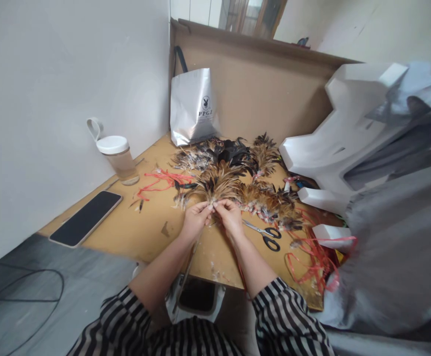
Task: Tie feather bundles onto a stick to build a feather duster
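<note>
My left hand [195, 219] and my right hand [229, 213] meet at the middle of the wooden board [141, 227], fingertips pinched together on the base of a fan of brown feathers [215, 187]. Both hands are closed on that feather bundle. More feather bundles [265, 200] lie in a heap beyond and to the right of my hands. Scissors [267, 235] with black handles rest on the board just right of my right wrist. A thin stick or string runs down from my left hand toward my lap.
A phone [85, 217] lies at the board's left edge, beside a lidded jar [118, 158]. Red string [161, 180] lies left of the feathers, more red string [314, 262] at right. A silver bag [193, 106] leans on cardboard. White foam pieces [326, 148] and grey cloth [397, 247] fill the right.
</note>
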`<action>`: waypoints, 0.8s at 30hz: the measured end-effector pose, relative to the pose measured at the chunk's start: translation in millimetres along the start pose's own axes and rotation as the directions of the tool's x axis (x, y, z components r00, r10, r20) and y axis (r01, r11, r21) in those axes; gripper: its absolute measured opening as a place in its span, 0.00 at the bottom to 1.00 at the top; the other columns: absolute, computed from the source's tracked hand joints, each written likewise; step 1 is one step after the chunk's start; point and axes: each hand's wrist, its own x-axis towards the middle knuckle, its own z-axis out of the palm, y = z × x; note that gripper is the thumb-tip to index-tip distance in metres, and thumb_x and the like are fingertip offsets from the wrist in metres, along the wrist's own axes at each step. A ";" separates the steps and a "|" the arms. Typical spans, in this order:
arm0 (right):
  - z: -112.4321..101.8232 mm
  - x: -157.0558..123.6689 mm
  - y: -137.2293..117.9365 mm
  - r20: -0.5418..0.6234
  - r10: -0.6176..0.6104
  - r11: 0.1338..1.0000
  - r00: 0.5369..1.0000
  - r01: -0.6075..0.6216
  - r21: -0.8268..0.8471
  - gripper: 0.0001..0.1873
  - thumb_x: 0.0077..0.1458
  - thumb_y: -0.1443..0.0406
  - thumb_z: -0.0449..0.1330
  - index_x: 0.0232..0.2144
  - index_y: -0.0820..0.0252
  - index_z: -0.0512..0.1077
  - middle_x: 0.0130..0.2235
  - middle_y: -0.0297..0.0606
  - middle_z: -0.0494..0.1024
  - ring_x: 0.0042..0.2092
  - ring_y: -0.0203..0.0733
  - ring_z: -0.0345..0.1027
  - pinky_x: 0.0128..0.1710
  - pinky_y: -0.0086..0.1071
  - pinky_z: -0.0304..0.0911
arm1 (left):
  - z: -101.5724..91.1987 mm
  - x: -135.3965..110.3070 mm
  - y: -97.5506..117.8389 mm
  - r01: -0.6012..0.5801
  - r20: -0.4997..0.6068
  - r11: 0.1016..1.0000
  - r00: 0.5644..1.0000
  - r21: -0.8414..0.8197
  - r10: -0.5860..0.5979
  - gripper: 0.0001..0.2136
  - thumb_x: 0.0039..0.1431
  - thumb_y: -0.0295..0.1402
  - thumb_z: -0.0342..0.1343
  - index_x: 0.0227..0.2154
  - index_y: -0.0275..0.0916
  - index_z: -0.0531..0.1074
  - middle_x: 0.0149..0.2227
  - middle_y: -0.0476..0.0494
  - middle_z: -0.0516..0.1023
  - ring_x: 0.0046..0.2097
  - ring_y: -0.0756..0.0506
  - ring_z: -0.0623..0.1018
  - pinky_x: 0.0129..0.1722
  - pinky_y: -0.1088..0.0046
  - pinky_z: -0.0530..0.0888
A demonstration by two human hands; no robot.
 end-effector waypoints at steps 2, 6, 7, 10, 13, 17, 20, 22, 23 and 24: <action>0.9 -1.6 -1.8 -0.028 -0.017 1.000 0.999 0.017 -0.007 0.15 0.37 0.58 0.67 0.23 0.61 0.67 0.21 0.29 0.72 0.23 0.31 0.63 0.26 0.25 0.58 | -0.6 0.6 1.1 -0.001 -0.013 1.000 1.000 -0.003 0.001 0.14 0.40 0.36 0.63 0.29 0.31 0.73 0.22 0.50 0.70 0.18 0.58 0.62 0.15 0.82 0.55; -1.1 -5.4 -4.1 0.156 0.174 0.984 0.972 -0.178 0.013 0.19 0.38 0.54 0.66 0.30 0.60 0.68 0.25 0.32 0.74 0.22 0.31 0.63 0.22 0.25 0.57 | -4.4 3.4 4.8 -0.016 -0.047 1.000 0.999 -0.023 0.015 0.14 0.40 0.36 0.63 0.27 0.32 0.72 0.21 0.50 0.70 0.18 0.58 0.61 0.15 0.82 0.55; -2.3 -6.4 -3.9 0.228 0.226 0.973 0.947 -0.228 -0.019 0.19 0.39 0.53 0.65 0.30 0.60 0.68 0.24 0.31 0.73 0.20 0.30 0.61 0.19 0.24 0.55 | -5.9 4.3 5.5 -0.021 -0.050 0.999 0.999 -0.024 0.020 0.13 0.40 0.37 0.63 0.27 0.32 0.72 0.21 0.51 0.69 0.18 0.58 0.61 0.15 0.82 0.54; -6.0 -8.7 -2.2 0.283 0.176 0.976 0.943 -0.129 -0.177 0.16 0.44 0.53 0.61 0.28 0.61 0.71 0.20 0.31 0.70 0.18 0.30 0.57 0.18 0.24 0.52 | -10.4 7.2 5.7 -0.049 -0.067 0.999 0.997 -0.004 0.049 0.13 0.41 0.38 0.62 0.26 0.32 0.71 0.18 0.53 0.67 0.17 0.58 0.59 0.14 0.82 0.54; -8.9 -12.2 -3.7 0.255 -0.092 0.914 0.963 0.183 -0.363 0.13 0.49 0.56 0.57 0.25 0.61 0.73 0.22 0.33 0.72 0.24 0.34 0.62 0.24 0.26 0.56 | -13.1 9.0 2.6 -0.075 -0.066 0.994 0.995 0.078 0.080 0.13 0.42 0.38 0.61 0.26 0.32 0.71 0.17 0.54 0.66 0.15 0.58 0.58 0.14 0.81 0.53; -11.2 -21.9 -15.3 0.390 -0.314 0.677 0.865 0.492 -0.547 0.13 0.55 0.61 0.52 0.26 0.59 0.73 0.24 0.35 0.72 0.27 0.36 0.63 0.30 0.28 0.58 | -14.7 8.3 0.9 -0.192 0.035 0.936 0.981 0.296 0.190 0.12 0.48 0.37 0.57 0.31 0.33 0.73 0.20 0.50 0.71 0.18 0.55 0.65 0.18 0.79 0.62; -12.2 -27.9 -23.8 0.462 -0.413 0.557 0.785 0.619 -0.554 0.11 0.55 0.64 0.52 0.27 0.59 0.73 0.25 0.36 0.73 0.29 0.37 0.64 0.33 0.29 0.58 | -16.9 4.3 9.4 -0.382 0.138 0.743 0.919 0.550 0.370 0.11 0.52 0.35 0.53 0.35 0.34 0.74 0.31 0.43 0.77 0.31 0.48 0.74 0.33 0.72 0.70; -12.1 -29.6 -27.1 0.474 -0.454 0.532 0.754 0.656 -0.535 0.10 0.55 0.65 0.52 0.28 0.59 0.73 0.25 0.36 0.73 0.29 0.37 0.64 0.32 0.29 0.59 | -19.3 -0.5 19.4 -0.466 0.239 0.513 0.862 0.721 0.447 0.11 0.55 0.33 0.51 0.38 0.35 0.74 0.35 0.40 0.77 0.38 0.46 0.74 0.41 0.68 0.70; -11.7 -30.1 -28.6 0.475 -0.470 0.532 0.744 0.668 -0.521 0.10 0.55 0.65 0.52 0.29 0.59 0.73 0.26 0.37 0.73 0.29 0.37 0.65 0.32 0.29 0.59 | -20.6 -3.3 24.8 -0.489 0.299 0.395 0.841 0.778 0.452 0.12 0.56 0.33 0.49 0.40 0.35 0.73 0.36 0.39 0.76 0.39 0.46 0.74 0.42 0.68 0.70; -11.0 -30.5 -30.3 0.479 -0.479 0.532 0.736 0.677 -0.509 0.10 0.55 0.65 0.52 0.29 0.60 0.73 0.27 0.37 0.73 0.30 0.37 0.65 0.33 0.29 0.59 | -22.1 -6.3 30.2 -0.502 0.354 0.284 0.824 0.817 0.442 0.13 0.58 0.32 0.48 0.42 0.35 0.72 0.37 0.39 0.76 0.40 0.46 0.74 0.42 0.68 0.70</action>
